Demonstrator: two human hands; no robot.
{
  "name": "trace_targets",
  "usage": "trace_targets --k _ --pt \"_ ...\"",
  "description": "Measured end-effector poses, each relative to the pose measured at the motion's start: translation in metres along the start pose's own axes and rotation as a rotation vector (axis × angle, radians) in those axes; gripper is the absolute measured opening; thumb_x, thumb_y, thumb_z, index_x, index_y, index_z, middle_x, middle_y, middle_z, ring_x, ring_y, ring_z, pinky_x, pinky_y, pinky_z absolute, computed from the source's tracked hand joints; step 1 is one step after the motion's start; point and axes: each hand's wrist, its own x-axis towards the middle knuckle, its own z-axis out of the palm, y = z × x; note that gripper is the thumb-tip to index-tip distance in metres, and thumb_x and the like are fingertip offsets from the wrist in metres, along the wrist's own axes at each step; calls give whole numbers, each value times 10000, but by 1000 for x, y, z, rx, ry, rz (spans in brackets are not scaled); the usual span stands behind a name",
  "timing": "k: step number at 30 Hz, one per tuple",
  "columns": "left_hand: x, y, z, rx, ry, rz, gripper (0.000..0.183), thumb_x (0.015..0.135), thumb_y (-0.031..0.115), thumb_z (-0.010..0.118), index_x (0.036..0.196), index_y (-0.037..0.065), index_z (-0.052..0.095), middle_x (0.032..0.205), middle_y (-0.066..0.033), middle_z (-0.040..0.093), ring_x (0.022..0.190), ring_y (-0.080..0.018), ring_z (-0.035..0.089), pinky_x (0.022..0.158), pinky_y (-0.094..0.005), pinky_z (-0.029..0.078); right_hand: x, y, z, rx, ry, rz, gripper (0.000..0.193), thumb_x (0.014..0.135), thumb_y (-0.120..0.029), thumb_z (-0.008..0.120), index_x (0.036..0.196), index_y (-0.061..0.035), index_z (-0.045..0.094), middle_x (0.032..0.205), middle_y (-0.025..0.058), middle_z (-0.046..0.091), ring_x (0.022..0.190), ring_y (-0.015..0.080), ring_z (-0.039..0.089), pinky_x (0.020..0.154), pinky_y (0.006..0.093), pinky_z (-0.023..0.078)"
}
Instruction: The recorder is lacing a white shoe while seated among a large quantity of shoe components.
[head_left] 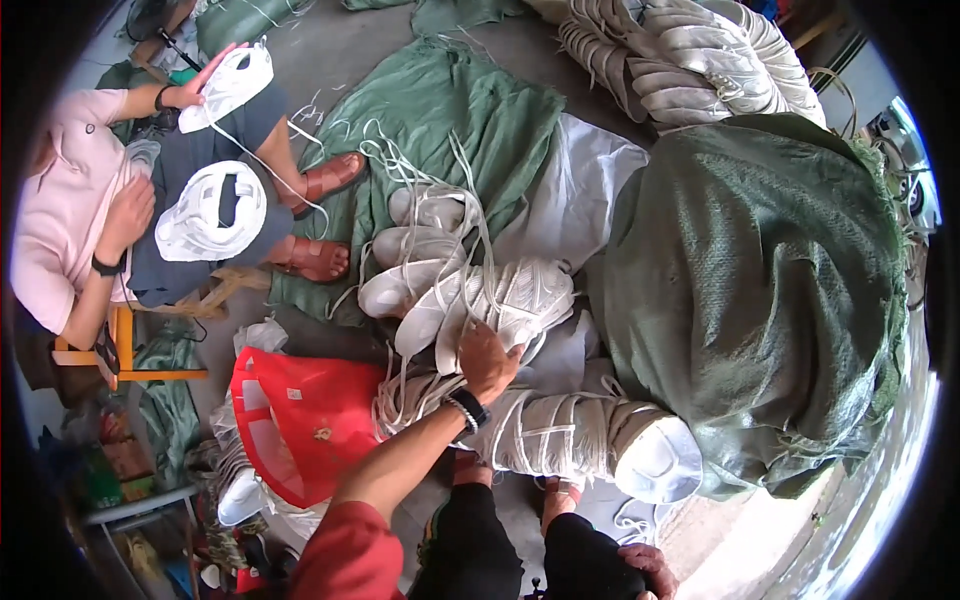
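Note:
My left hand [490, 365] reaches forward over a pile of white shoe uppers [530, 295], nested in one another. Its fingers curl around the edge of an upper, with the thumb toward the right. Loose white laces [455, 205] trail over the pile and onto green cloth. Just below my left wrist lies a long nested stack of laced uppers [545, 430], its rounded white end [660, 458] facing right. My right hand [650, 572] is low beside my right knee at the lower edge; its fingers are mostly hidden, and I see nothing held in it.
A red bag [305, 420] lies left of my forearm. A seated person [90, 210] at left holds a white upper [230, 85]; another [212, 212] rests on their lap. A big green woven sack [750, 290] stands at right, with bundled uppers [700, 60] behind it.

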Motion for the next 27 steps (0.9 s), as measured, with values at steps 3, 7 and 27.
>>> trace_targets --k 3,7,27 --pt "8 -2 11 -50 -45 -18 591 637 357 744 953 -65 476 887 -216 572 855 -343 565 742 -414 458 -1 0 -1 3 -4 -4 490 845 -371 432 1099 43 496 1114 238 504 1082 351 462 936 463 331" --pt "9 6 27 -163 -89 -171 424 608 307 718 824 -13 541 759 -187 606 733 -328 602 663 -409 477 -4 -4 -1 20 -23 15 484 852 -370 429 1118 31 485 1131 233 493 1094 349 451 941 461 323" --pt "-72 13 -209 -1804 -766 -38 567 695 -59 582 1234 19 425 1118 -82 580 1027 -209 556 926 -353 422 -35 -28 26 -8 23 27 495 837 -418 549 1095 4 530 1031 100 557 992 183 508 867 286 383"
